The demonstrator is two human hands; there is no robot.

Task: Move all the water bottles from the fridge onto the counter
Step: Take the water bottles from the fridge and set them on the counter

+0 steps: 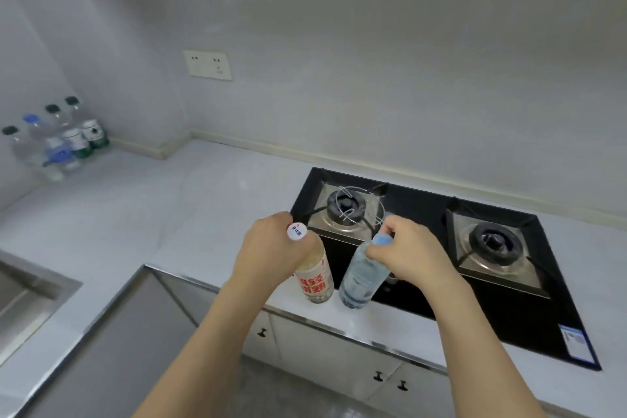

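Observation:
My left hand [271, 248] grips the neck of a bottle with a white cap and a red-lettered label [315, 278]. My right hand [403, 248] grips the neck of a clear bottle with a light blue cap [361, 278]. Both bottles stand at the front edge of the white counter [169, 207], just left of the stove. Several water bottles [61, 139] with green and blue caps stand together in the far left corner of the counter. The fridge is out of view.
A black two-burner gas stove [441, 248] is set into the counter on the right. A steel sink [23, 292] lies at the left edge. A wall socket [207, 64] sits above the counter. White cabinet doors [339, 349] are below.

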